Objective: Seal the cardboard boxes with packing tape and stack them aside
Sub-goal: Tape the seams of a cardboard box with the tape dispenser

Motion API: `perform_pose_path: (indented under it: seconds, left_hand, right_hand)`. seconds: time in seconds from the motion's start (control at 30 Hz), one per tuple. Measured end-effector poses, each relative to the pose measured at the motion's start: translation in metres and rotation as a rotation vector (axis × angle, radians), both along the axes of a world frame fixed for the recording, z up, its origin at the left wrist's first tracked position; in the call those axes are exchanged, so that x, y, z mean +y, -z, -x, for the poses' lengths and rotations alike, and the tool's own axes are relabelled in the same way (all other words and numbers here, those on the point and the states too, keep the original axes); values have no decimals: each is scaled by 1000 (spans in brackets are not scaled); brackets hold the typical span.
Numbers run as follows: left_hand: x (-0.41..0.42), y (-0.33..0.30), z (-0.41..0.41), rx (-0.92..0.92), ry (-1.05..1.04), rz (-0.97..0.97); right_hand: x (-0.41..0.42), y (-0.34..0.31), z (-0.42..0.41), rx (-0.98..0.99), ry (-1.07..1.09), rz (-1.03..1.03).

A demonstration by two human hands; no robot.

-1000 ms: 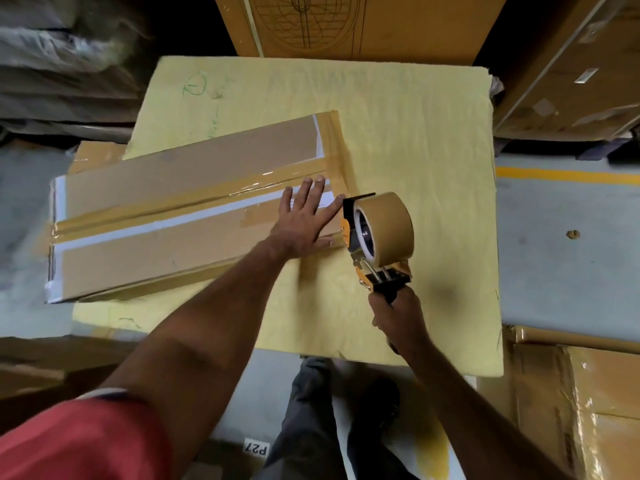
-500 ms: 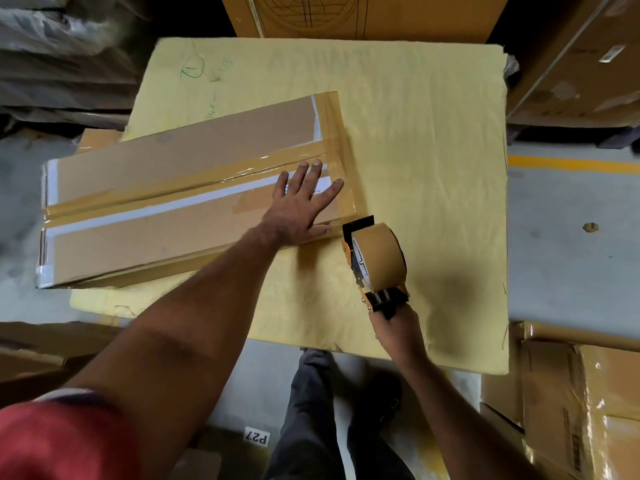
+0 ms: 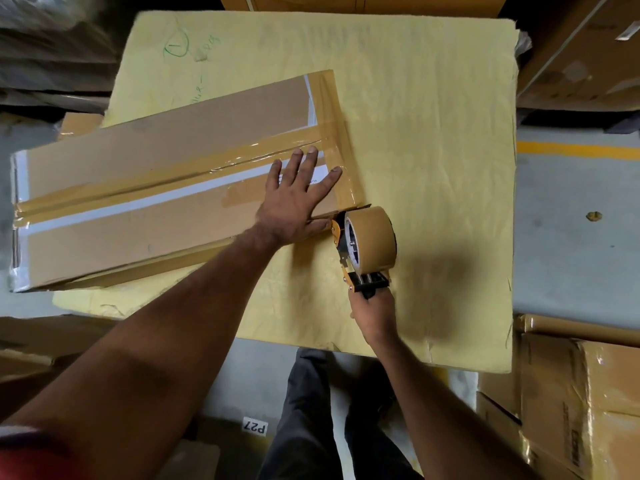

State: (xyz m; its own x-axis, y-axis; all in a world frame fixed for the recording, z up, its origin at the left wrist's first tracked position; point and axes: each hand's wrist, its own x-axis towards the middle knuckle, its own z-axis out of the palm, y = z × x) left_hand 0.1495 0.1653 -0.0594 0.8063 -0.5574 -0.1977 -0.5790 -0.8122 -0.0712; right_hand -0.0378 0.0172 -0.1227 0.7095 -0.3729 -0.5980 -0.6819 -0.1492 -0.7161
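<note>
Cardboard box [image 3: 138, 188], flat on yellow pad [image 3: 433, 133]: left hand [image 3: 294, 199] pressed on its right end, fingers spread. Right hand [image 3: 372, 315] grips tape dispenser [image 3: 363, 247] at box corner.

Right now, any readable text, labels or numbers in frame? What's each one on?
"P27": white tag on the floor, upside down from this view.
Green handwriting and a circled mark on the yellow sheet: illegible.
Small print on the flat box: too small.
Print on the stacked carton: blurred.
</note>
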Motion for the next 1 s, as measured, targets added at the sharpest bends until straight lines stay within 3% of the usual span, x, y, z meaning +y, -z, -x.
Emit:
perform_pose_path:
  seconds: [0.2,0.37,0.7,1.0]
  left_hand:
    - [-1,2,-6,-48,-21,20]
    - [5,4,-10,-64,-14,47]
    - [-5,-5,2,-82,-78,-2]
    - [-32,-2,30,-76,-311,6]
  right_hand:
    - [6,0,-18,89,-13,-97]
    - [20,-1,-9,51,57,-117]
    - [-67,-16,40,-45,142,238]
    - [-136,5,44,179,-61,550]
